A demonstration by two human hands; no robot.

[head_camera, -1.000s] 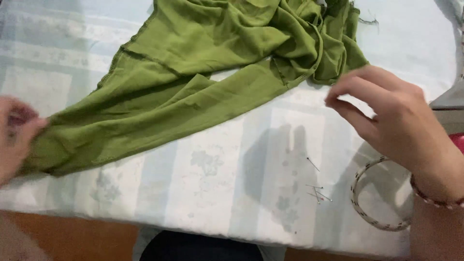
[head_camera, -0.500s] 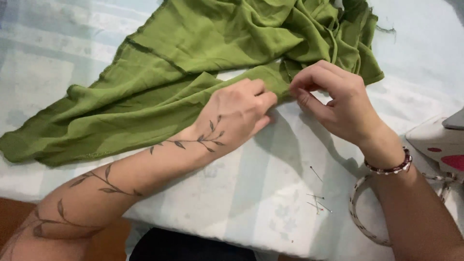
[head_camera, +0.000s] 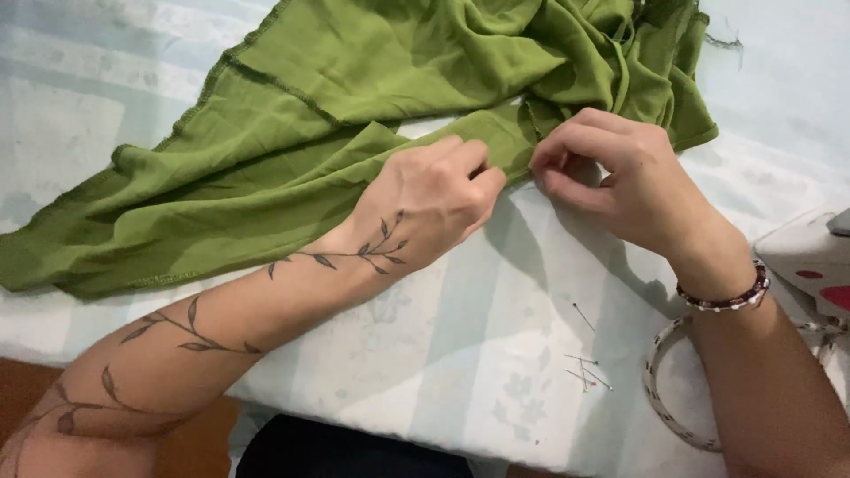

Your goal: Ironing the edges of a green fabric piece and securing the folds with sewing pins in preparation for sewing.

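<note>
Green cloth (head_camera: 354,115) spread over the table (head_camera: 460,354), bunched up in folds at the top right, long and flat toward the left. Top part cut off by the edge of the view.

Left hand (head_camera: 434,199) resting on the lower edge of the cloth, fingers curled in, pinching the fold. Fingertips tucked under, so hard to see the exact hold. Right hand (head_camera: 611,177) just beside it, thumb and fingers pressed together on the same edge of the cloth. Maybe a tiny pin between them, too small to tell.

Beaded bracelet (head_camera: 726,296) around the right wrist. A few loose pins (head_camera: 584,367) lying on the table cover below the right hand. Patterned ribbon (head_camera: 673,398) curling near the right arm, partly hidden under it. White thing with red spots (head_camera: 810,261) at the right edge, mostly cut off, hard to make out.
</note>
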